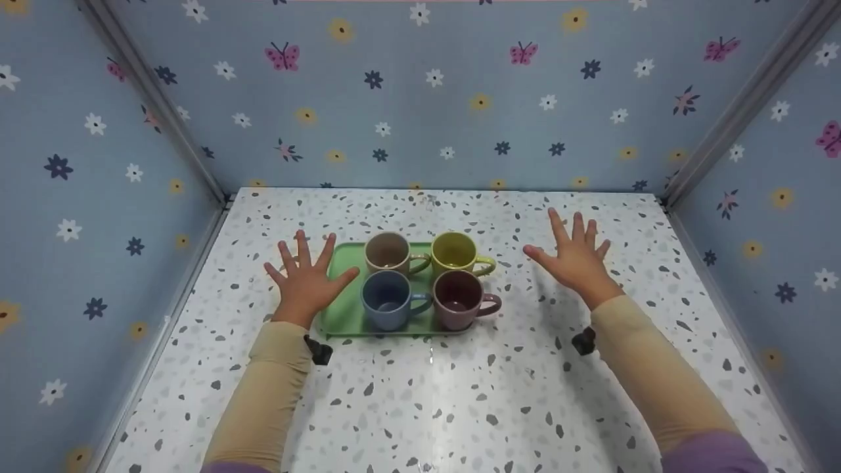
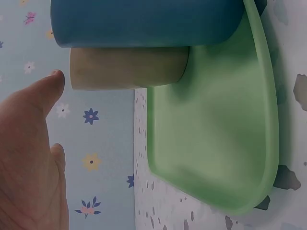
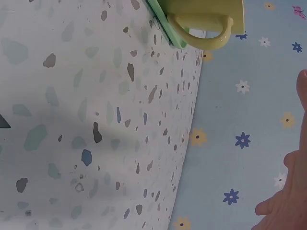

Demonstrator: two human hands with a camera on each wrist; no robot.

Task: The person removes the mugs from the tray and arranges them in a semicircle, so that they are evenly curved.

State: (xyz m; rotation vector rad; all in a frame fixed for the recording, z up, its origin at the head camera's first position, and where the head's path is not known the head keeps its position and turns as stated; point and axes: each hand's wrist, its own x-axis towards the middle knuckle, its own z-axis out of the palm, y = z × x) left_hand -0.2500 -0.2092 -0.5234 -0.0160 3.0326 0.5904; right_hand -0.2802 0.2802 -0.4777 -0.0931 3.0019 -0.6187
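Four mugs would exceed the count, so several mugs stand upright on a green tray [image 1: 343,309]: a beige mug [image 1: 386,253] and a yellow mug [image 1: 453,251] behind, a blue mug [image 1: 386,302] and a maroon mug [image 1: 456,302] in front. Their handles point right. My left hand [image 1: 307,286] is spread over the tray's left side, its thumb near the blue mug but holding nothing. To the right of the tray, my right hand [image 1: 577,263] is spread in the air, apart from the mugs. The left wrist view shows the blue mug [image 2: 144,24] beside the thumb.
A white speckled table [image 1: 427,401] lies under everything. Blue flowered panels [image 1: 420,85] enclose it at the back and both sides, with grey metal posts [image 1: 158,98] at the corners. Small black devices [image 1: 320,351] sit at both wrists.
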